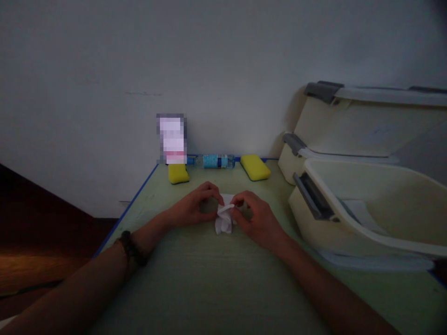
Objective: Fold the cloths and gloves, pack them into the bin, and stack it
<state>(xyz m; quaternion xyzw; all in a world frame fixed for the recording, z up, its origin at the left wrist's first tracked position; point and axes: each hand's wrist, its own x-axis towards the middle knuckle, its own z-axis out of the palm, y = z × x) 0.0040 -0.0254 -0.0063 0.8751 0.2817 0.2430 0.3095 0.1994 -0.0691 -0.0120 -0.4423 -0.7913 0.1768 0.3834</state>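
A small crumpled white cloth (224, 223) is pinched between my two hands over the middle of the table. Thumb and fingers of my left hand (199, 204) close on its left side. My right hand (256, 215) pinches the upper right edge, where a fold stands up. The lower part of the cloth hangs in loose creases at the tabletop. Whether it is a sock or some other small fabric piece, I cannot tell.
A clear bottle with a blue label (214, 161) lies along the wall between two yellow sponges (255, 167) (178, 173). A blurred-out phone-like screen (172, 138) leans there. Open white bins (307, 223) with grey handles stand at right on the pale green table (209, 288).
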